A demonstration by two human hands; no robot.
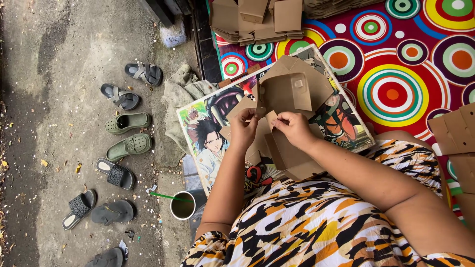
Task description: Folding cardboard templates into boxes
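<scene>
A brown cardboard box blank (292, 89), partly folded, lies on a flat board printed with cartoon figures (208, 141). My left hand (243, 129) pinches a flap at the blank's left side. My right hand (293, 128) grips a small tab of the same cardboard just to the right of it. Both hands hold the piece above my lap, which is covered by an orange, black and white patterned cloth (307, 222).
Stacks of flat cardboard blanks (257, 20) sit at the top on a mat with coloured circles (396, 94); more blanks (457, 133) lie at the right. Several sandals (128, 121) line the concrete floor at left. A cup with a green straw (183, 205) stands near my knee.
</scene>
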